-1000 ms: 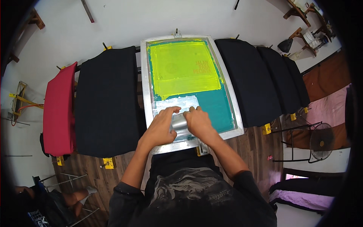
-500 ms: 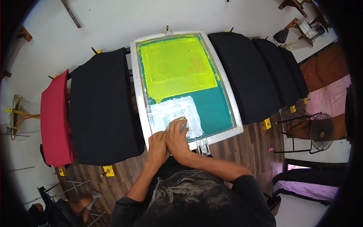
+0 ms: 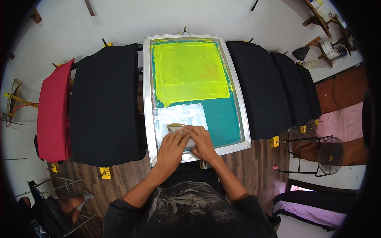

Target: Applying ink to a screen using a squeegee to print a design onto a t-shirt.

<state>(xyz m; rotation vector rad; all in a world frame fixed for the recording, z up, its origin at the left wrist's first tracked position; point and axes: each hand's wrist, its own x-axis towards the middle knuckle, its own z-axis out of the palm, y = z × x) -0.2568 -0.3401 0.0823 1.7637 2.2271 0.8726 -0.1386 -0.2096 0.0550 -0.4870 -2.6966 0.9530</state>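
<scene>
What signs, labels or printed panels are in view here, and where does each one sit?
Printing screen: centre, metal-framed rectangle, teal mesh.
Yellow panel: upper half of the screen, bright yellow-green rectangle with a faint round mark and some reddish lettering.
White ink patch: below the yellow panel, just above both hands, the left hand and the right hand.
No packages or electronic displays show.

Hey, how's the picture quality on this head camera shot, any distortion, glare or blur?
Head view: strong fisheye bending, so the screen frame bows and the corners go black; lighting is even and soft, no harsh glare on the yellow mesh; left hand and right hand on the squeegee look sharp.
</scene>
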